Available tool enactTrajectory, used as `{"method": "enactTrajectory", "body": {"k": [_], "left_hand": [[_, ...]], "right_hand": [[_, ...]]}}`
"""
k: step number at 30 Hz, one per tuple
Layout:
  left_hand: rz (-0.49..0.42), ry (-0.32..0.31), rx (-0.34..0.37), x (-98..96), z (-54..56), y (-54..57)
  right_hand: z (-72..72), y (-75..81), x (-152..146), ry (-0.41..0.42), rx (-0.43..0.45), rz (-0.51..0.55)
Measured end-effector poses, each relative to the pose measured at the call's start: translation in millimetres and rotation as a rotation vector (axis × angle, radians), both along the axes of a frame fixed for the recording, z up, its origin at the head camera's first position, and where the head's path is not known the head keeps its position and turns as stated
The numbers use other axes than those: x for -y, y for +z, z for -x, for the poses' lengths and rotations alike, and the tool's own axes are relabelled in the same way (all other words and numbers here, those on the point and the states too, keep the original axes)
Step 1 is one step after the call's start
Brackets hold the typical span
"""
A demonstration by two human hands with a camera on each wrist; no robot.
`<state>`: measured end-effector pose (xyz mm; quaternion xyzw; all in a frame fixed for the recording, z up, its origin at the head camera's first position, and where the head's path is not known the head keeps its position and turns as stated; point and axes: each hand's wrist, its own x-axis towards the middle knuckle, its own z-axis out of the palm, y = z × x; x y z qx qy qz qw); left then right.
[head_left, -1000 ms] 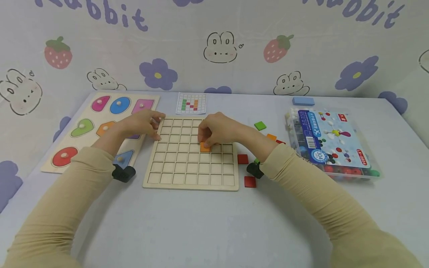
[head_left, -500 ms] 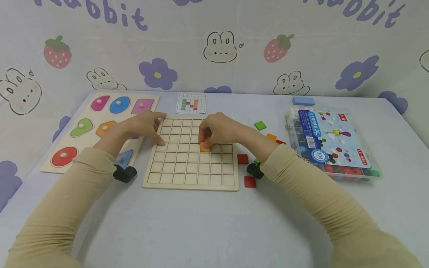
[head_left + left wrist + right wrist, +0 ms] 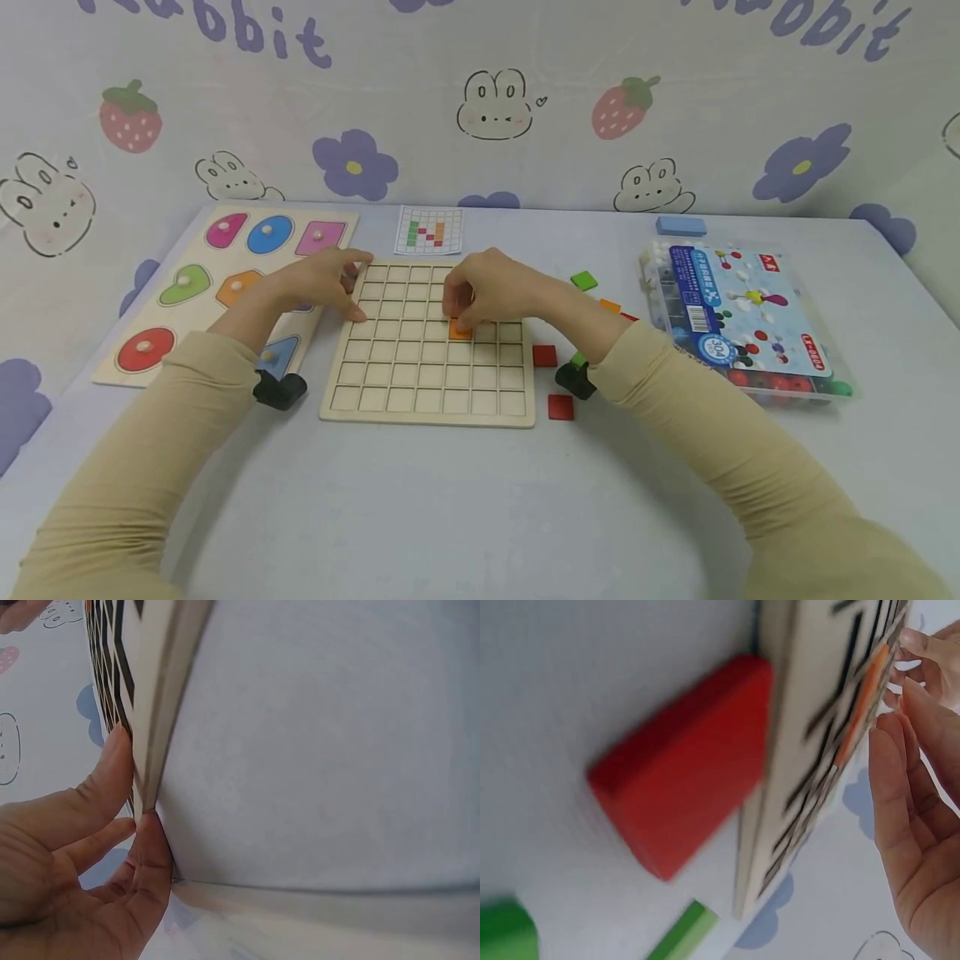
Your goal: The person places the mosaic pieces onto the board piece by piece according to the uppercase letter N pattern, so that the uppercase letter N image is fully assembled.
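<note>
The wooden grid board [image 3: 393,375] lies on the white table. My left hand [image 3: 318,279] grips its far left corner; in the left wrist view the thumb [image 3: 112,769] lies against the grid face, with fingers at the edge. My right hand [image 3: 491,287] is over the middle of the board. Its thumb and fingertips are together at an orange square tile [image 3: 461,331] lying flat on the grid, partly covered by the hand. In the right wrist view the orange tile [image 3: 862,705] shows as a thin strip right beside the fingertips.
Red tiles [image 3: 560,407], a green tile [image 3: 583,281] and an orange tile [image 3: 610,306] lie right of the board. A pattern card [image 3: 429,231] is behind it. Left is a shape puzzle [image 3: 202,312]; right, a clear box of beads [image 3: 750,312] and a blue block [image 3: 681,226].
The left thumb has slid slightly nearer along the board's left edge. My right hand has stayed at the orange tile with hardly any movement.
</note>
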<state>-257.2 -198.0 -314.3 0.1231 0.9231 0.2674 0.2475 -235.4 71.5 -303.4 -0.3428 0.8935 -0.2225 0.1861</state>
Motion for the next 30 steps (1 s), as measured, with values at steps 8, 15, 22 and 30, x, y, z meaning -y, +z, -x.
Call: {"method": "enactTrajectory", "body": {"k": [8,15,22,30], "left_hand": [[-0.01,0.006,-0.006,0.1,-2.2,0.3],[-0.014,0.007,-0.014,0.5,-1.8,0.7],[-0.009,0.012,-0.025,0.4,-2.3,1.6],[-0.007,0.025,0.001,1.5,0.9,-1.7]], "right_hand": [[-1.1,18.8,-15,-0.002,-0.007,-0.036],[-0.2,36.9,-40,-0.041,-0.006,-0.058],[8.4,49.2,-75,-0.103,-0.003,-0.109],[30.6,52.1,-117,-0.193,0.081,-0.073]]}}
